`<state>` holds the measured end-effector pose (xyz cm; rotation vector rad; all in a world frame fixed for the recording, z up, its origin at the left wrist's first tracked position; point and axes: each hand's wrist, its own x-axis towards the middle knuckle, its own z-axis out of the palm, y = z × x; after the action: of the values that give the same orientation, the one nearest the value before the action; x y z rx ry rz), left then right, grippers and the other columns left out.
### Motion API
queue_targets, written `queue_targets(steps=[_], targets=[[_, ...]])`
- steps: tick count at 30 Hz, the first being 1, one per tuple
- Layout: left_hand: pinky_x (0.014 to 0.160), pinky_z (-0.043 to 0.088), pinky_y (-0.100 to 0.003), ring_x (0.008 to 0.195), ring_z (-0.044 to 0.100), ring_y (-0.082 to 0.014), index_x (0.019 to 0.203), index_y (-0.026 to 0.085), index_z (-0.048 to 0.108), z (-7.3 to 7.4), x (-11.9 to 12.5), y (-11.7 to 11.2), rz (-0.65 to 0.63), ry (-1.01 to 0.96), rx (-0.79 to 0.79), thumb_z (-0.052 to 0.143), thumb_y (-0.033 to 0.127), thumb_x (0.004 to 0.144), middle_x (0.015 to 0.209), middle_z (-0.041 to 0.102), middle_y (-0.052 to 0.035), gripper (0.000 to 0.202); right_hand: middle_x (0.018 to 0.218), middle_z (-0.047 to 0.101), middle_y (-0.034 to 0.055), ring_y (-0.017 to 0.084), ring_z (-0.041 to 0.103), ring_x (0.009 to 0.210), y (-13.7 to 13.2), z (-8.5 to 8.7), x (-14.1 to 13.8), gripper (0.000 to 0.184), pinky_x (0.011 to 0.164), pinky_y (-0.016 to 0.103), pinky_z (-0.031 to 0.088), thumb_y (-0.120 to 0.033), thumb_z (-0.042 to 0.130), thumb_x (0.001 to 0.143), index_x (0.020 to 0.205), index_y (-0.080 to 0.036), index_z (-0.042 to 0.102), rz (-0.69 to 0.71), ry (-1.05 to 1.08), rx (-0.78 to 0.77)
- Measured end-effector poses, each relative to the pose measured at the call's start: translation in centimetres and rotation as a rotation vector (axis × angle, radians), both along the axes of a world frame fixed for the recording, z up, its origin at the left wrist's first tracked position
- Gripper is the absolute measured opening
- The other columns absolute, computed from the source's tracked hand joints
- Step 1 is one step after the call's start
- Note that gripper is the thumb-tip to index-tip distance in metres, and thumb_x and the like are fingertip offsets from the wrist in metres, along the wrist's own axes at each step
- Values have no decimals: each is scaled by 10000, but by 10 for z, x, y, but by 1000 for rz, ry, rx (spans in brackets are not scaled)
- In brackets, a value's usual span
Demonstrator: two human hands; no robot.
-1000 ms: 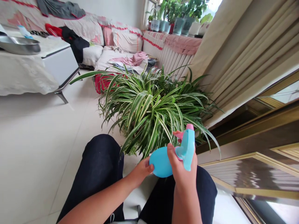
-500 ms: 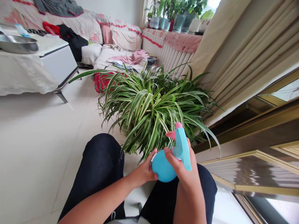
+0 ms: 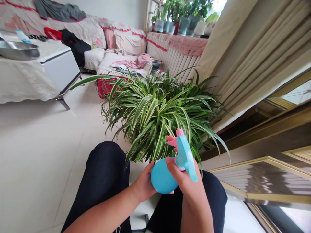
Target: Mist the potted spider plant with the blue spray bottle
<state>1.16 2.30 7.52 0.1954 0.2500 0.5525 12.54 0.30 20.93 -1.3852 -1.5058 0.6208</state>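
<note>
A blue spray bottle with a pink nozzle and trigger is held tilted between my two hands, above my knees. My left hand cups the round body from the left, its fingers partly hidden under the bottle. Around the neck, below the blue spray head, my right hand is closed, with some fingertips showing by the pink trigger. Just beyond the bottle spreads a large spider plant with long green and pale-striped leaves; its pot is hidden by foliage.
A table with a lace cloth and a metal basin stands at left. Behind is a covered sofa with clothes on it. Potted plants line the windowsill. A beige curtain and brown-gold panelling border the right.
The spray bottle and both hands have shifted slightly left and down. My left fingers have slid further beneath the bottle body. The view has tilted a little.
</note>
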Motion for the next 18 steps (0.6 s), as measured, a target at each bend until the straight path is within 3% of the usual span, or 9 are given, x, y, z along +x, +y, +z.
queue_targets(steps=[4,7,13,18], targets=[[876,504,-438,1044,667,-332,1251,131,609,3,0,-1,29,-6,12,412,565,920,1178,704,-145,580,1293,612,54,251,647,1007,1,2,-3,531,839,399,545,-281,622,843,1360,-314,505,117,-3,14],[877,504,-384,1006,684,-294,1216,134,625,5,2,-1,48,3,-19,428,532,919,1058,743,-105,534,1258,624,49,247,620,1079,3,1,-4,446,896,408,524,-261,614,841,1280,-299,545,74,-4,46],[905,481,-347,998,677,-244,1177,152,639,-13,7,-3,68,30,-88,436,496,918,1016,749,-44,476,1036,666,45,274,584,1103,9,-4,-7,203,846,415,512,-222,578,815,1008,-253,633,-127,-116,130],[848,497,-363,966,674,-274,1144,156,649,-15,11,-3,69,65,-46,501,590,845,941,745,-87,547,1012,678,52,257,622,1008,10,1,-12,211,799,387,518,-220,562,821,1014,-240,645,-126,-162,128]])
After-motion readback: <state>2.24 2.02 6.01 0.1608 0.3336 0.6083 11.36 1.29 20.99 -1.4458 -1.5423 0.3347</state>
